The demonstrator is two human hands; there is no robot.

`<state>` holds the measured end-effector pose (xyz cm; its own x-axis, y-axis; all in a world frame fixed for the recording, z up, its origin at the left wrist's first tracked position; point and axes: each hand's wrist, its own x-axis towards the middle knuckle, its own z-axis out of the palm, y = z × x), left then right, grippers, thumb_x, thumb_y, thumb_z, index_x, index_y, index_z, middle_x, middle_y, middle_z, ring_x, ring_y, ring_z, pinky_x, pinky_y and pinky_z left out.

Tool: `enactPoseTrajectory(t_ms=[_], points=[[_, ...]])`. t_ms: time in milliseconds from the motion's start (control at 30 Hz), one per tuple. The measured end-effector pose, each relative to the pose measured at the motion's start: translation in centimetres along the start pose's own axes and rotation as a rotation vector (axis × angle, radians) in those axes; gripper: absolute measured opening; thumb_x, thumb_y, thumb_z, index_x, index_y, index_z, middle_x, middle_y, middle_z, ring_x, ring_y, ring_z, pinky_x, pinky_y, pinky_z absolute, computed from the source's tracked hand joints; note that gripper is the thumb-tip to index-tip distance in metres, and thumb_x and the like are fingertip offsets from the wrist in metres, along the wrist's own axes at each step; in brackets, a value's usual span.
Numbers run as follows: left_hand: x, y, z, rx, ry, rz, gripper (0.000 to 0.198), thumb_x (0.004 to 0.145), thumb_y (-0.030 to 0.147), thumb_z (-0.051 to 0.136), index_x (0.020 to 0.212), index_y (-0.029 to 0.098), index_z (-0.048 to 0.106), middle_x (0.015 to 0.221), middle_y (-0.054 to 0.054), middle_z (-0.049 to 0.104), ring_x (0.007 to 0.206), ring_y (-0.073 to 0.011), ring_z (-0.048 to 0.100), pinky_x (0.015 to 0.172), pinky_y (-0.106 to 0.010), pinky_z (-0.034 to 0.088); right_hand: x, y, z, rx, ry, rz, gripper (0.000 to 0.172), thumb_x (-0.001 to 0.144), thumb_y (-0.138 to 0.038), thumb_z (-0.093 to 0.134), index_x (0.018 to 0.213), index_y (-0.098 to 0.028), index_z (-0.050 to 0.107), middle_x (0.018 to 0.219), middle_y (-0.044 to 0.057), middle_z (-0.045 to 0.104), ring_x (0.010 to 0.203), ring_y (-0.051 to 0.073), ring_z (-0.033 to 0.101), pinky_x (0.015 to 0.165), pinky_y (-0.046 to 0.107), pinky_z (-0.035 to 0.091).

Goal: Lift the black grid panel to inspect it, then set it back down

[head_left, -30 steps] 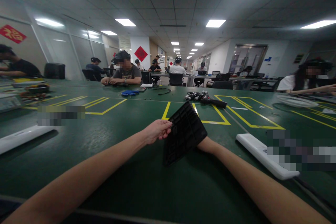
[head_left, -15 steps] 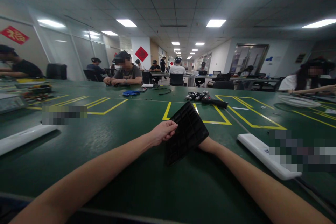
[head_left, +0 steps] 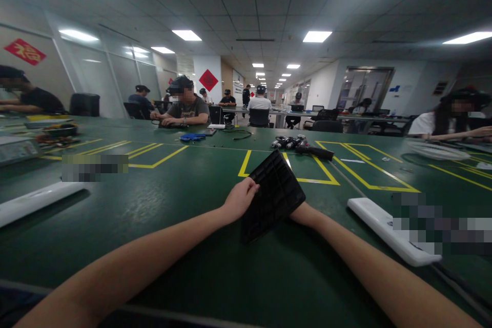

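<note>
A black tray (head_left: 273, 197) divided into small square compartments is tilted up above the table, its gridded side towards me. My right hand (head_left: 303, 213) holds it from behind at the lower right; its fingers are hidden by the tray. At the tray's left side is my left hand (head_left: 240, 198), closed, with thumb and fingertips pinched together in front of the compartments. Whatever those fingertips hold, if anything, is too small to tell. The compartments look dark, and their contents cannot be made out.
On the green table (head_left: 184, 246) lie white power strips (head_left: 392, 230) to the right and left, yellow tape outlines, a bundle of black cables (head_left: 290, 141) and blue gloves (head_left: 192, 137). A co-worker (head_left: 184, 105) sits across the table; others sit left and right.
My left hand has turned slightly, with its back now more towards me and its fingertips still by the tray's left side. The tray and my right hand have barely moved.
</note>
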<state>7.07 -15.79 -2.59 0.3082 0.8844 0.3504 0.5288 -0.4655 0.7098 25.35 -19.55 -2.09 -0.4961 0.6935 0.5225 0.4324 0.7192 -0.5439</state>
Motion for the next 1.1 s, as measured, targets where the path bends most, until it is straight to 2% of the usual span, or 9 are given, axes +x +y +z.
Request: enactPoseTrajectory(t_ms=[133,267,467,567,800,967,1033,1100], points=[[-0.3,0.7,-0.6,0.097,-0.033,0.094,0.02,0.084,0.029,0.038,0.07,0.018,0.047,0.065,-0.001,0.05,0.062,-0.014,0.046,0.057,-0.024,0.032,-0.1,0.8,0.2,-0.023,0.025,-0.031,0.042,0.083,-0.039,0.042,0.12,-0.021,0.051,0.127,0.007,0.051,0.117,0.022,0.047,0.102,0.039,0.034],[-0.2,0.8,-1.1,0.122,-0.113,0.142,0.016,0.082,0.03,0.043,0.075,0.017,0.051,0.066,0.0,0.052,0.061,-0.0138,0.047,0.055,-0.023,0.031,-0.2,1.3,0.1,-0.028,0.024,-0.028,0.041,0.083,-0.036,0.042,0.119,-0.021,0.051,0.126,0.006,0.052,0.115,0.022,0.047,0.101,0.04,0.035],[0.3,0.5,-0.8,0.263,-0.082,0.102,0.037,0.085,0.044,0.036,0.062,0.018,0.048,0.059,-0.001,0.049,0.056,-0.0151,0.045,0.054,-0.025,0.028,-0.2,1.2,0.1,-0.029,0.027,-0.018,0.04,0.082,-0.036,0.044,0.119,-0.022,0.051,0.127,0.006,0.051,0.119,0.022,0.044,0.102,0.04,0.034],[0.2,0.5,-0.7,0.293,-0.07,0.09,0.037,0.085,0.045,0.034,0.063,0.019,0.048,0.062,-0.002,0.05,0.058,-0.0164,0.047,0.055,-0.025,0.029,-0.2,0.9,0.1,-0.04,0.026,-0.022,0.043,0.082,-0.037,0.044,0.122,-0.021,0.049,0.13,0.007,0.048,0.12,0.022,0.043,0.103,0.04,0.032],[0.0,0.9,-1.5,0.175,-0.125,0.158,0.013,0.081,0.028,0.045,0.076,0.019,0.053,0.071,-0.002,0.055,0.066,-0.0162,0.049,0.058,-0.026,0.033,-0.3,0.9,0.2,0.001,0.031,-0.008,0.044,0.083,-0.039,0.044,0.124,-0.022,0.047,0.131,0.006,0.047,0.119,0.022,0.044,0.103,0.04,0.033],[0.0,1.2,-2.2,0.117,-0.162,0.197,0.01,0.077,0.024,0.049,0.078,0.017,0.056,0.069,-0.002,0.055,0.062,-0.0135,0.048,0.057,-0.024,0.035,-0.2,1.0,0.3,0.027,0.011,-0.018,0.044,0.083,-0.041,0.042,0.122,-0.02,0.05,0.129,0.007,0.049,0.117,0.023,0.047,0.102,0.041,0.034],[0.0,1.2,-2.2,0.046,-0.162,0.172,0.007,0.074,0.021,0.051,0.075,0.017,0.057,0.067,-0.001,0.054,0.06,-0.0121,0.047,0.055,-0.023,0.036,-0.2,0.7,0.3,0.039,0.019,-0.005,0.045,0.083,-0.042,0.042,0.121,-0.02,0.05,0.127,0.007,0.051,0.115,0.024,0.048,0.101,0.041,0.035],[0.3,1.1,-2.1,-0.123,-0.167,0.058,0.003,0.071,0.017,0.053,0.074,0.016,0.055,0.064,0.0,0.052,0.057,-0.0108,0.047,0.052,-0.021,0.037,-0.2,0.4,0.2,0.048,0.006,0.006,0.045,0.083,-0.042,0.042,0.121,-0.021,0.05,0.125,0.006,0.053,0.115,0.024,0.049,0.101,0.039,0.036]])
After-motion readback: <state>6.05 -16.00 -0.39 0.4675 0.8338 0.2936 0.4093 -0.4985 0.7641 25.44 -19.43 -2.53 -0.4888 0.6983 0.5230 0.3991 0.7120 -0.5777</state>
